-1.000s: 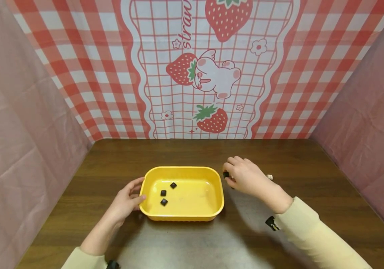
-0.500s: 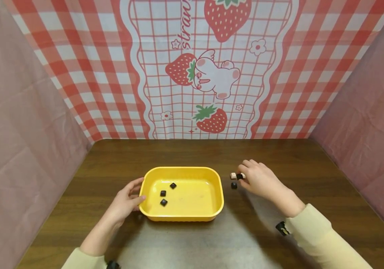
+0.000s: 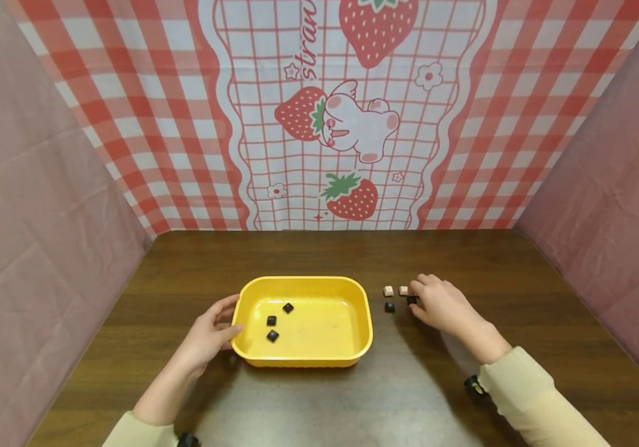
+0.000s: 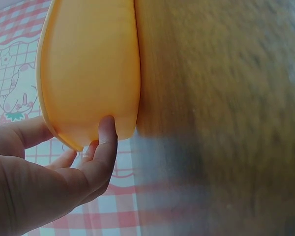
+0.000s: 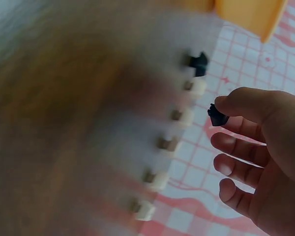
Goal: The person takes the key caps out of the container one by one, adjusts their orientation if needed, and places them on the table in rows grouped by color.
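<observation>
My right hand (image 3: 436, 302) pinches a black keycap (image 5: 218, 115) between thumb and index finger, its other fingers loosely bent. In the head view that hand is low over the table, right beside a cream keycap (image 3: 403, 290). Further left are a second cream keycap (image 3: 389, 290) and a black keycap (image 3: 389, 307) on the wood. My left hand (image 3: 207, 334) holds the left end of a yellow plastic tub (image 3: 302, 361), with the thumb at its rim and fingers along the outer wall. Inside the tub lie three black keycaps (image 3: 272, 321), set apart from each other.
In the right wrist view, several pale keycaps (image 5: 167, 143) stand in a row along the table, mostly hidden by the right hand in the head view. Behind the brown wooden table (image 3: 274, 251) hangs a strawberry-print cloth (image 3: 353, 198); pink cloth (image 3: 604, 186) closes the sides.
My right hand has moved right, away from the tub, and slightly nearer with a black keycap, uncovering two cream keycaps and a black one. The left hand and tub stay in place.
</observation>
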Available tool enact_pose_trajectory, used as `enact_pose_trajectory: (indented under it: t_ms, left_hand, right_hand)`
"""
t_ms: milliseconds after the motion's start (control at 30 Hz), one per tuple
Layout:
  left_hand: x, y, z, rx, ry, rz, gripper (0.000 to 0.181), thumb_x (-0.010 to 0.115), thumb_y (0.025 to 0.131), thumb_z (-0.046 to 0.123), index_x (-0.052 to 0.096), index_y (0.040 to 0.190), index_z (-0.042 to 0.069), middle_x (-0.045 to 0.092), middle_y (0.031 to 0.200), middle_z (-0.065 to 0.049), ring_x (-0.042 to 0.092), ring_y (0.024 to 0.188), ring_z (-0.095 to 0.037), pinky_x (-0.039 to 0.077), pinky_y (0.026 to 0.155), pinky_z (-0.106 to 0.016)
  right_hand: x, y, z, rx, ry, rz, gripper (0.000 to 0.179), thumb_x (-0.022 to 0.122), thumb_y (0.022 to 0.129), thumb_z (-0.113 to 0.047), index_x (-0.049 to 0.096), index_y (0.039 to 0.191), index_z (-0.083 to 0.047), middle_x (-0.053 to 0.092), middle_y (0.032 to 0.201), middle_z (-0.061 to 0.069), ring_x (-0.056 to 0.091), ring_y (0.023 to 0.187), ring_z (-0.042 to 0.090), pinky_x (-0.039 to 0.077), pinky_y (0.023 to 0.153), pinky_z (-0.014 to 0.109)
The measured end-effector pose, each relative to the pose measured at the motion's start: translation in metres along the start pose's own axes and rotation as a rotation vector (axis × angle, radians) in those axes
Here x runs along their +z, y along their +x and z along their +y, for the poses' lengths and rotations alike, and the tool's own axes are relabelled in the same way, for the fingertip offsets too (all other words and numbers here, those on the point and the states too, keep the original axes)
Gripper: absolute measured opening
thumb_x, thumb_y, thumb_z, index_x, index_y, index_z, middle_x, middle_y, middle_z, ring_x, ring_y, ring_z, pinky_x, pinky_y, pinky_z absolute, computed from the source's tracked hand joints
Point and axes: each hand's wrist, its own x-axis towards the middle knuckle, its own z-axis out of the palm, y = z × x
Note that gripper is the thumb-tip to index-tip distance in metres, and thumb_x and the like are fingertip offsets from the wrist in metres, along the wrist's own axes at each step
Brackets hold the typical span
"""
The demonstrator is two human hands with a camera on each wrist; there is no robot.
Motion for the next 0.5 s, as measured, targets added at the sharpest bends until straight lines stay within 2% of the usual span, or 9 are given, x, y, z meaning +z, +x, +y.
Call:
enact_pose_trajectory:
  t_ms: [233, 500]
  left_hand:
    - [0.0, 0.001, -0.001, 0.004, 0.001, 0.004, 0.057, 0.054, 0.092, -0.002, 0.033, 0.144, 0.006, 0.042, 0.137, -0.026, 0.055, 0.112, -0.036, 0.056, 0.072, -0.037]
    - [-0.001, 0.002, -0.001, 0.004, 0.0, 0.006, 0.057, 0.053, 0.091, -0.003, 0.034, 0.144, 0.007, 0.043, 0.136, -0.025, 0.055, 0.111, -0.035, 0.056, 0.072, -0.035]
  right_hand:
    - [0.014, -0.003, 0.007, 0.004, 0.021, -0.007, 0.02, 0.077, 0.072, -0.016, 0.06, 0.082, -0.011, 0.055, 0.08, 0.001, 0.055, 0.075, 0.023, 0.046, 0.055, 0.036]
    - [0.017, 0.001, 0.003, -0.013, 0.025, -0.033, 0.019, 0.077, 0.074, -0.018, 0.062, 0.082, -0.011, 0.055, 0.079, 0.0, 0.054, 0.071, 0.02, 0.045, 0.054, 0.035]
